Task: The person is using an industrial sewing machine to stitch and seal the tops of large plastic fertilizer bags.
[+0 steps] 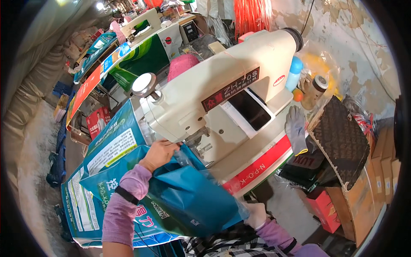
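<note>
A teal printed woven sack (192,188) lies across the front of a cream sewing machine (188,98), with clear plastic film showing along its edge. My left hand (160,155) is closed, its fingers pinching the sack's edge right beside the machine's needle area (201,143). At the sack's near right corner, my right hand (255,215) is closed on the edge and the film; its fingertips are partly hidden. More printed sacks (107,141) are spread under and beyond my left forearm.
A phone (250,109) lies on the machine bed. Right of it are a grey glove (295,130), a bottle (315,92), an orange (298,95) and a dark-covered board (340,141). Cardboard (364,205) and a red box (323,210) stand lower right. Another sewing machine (143,23) stands far back.
</note>
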Demonstrator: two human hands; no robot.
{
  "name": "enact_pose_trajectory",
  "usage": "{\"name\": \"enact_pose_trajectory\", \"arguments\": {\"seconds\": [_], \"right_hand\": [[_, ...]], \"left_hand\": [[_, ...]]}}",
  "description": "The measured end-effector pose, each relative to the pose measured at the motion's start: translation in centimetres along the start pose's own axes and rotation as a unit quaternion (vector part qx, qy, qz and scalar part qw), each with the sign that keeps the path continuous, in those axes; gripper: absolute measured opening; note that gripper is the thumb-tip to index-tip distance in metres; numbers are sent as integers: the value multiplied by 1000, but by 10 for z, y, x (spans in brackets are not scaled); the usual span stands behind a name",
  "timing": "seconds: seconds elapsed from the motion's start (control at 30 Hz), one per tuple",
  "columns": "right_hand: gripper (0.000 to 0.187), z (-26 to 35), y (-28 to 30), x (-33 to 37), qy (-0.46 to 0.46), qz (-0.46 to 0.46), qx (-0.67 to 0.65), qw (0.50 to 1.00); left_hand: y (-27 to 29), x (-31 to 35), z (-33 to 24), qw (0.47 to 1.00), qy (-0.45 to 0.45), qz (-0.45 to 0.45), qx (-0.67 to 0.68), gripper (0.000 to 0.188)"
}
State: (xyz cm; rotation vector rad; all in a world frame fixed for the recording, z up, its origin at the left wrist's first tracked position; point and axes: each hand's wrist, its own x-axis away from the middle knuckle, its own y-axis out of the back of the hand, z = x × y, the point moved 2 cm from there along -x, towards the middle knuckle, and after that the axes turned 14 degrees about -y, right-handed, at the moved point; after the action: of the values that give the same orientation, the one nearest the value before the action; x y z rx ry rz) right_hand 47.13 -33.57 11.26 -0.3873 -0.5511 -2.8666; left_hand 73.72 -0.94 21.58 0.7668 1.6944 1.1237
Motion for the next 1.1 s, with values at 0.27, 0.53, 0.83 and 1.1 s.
{"name": "enact_pose_trajectory", "arguments": {"seconds": [0.27, 0.53, 0.83, 1.1], "right_hand": [[38, 41, 27, 39, -25, 4, 63, 998], [33, 50, 5, -21, -57, -27, -74, 995], [43, 98, -31, -75, 175, -144, 137, 964], [20, 99, -87, -128, 87, -5, -211, 973]], "left_hand": [[3, 3, -2, 996, 44, 40, 67, 15], [29, -69, -41, 983, 89, 74, -146, 20], [113, -86, -158, 865, 29, 492, 94, 50], [67, 132, -222, 781, 451, 142, 408, 42]]}}
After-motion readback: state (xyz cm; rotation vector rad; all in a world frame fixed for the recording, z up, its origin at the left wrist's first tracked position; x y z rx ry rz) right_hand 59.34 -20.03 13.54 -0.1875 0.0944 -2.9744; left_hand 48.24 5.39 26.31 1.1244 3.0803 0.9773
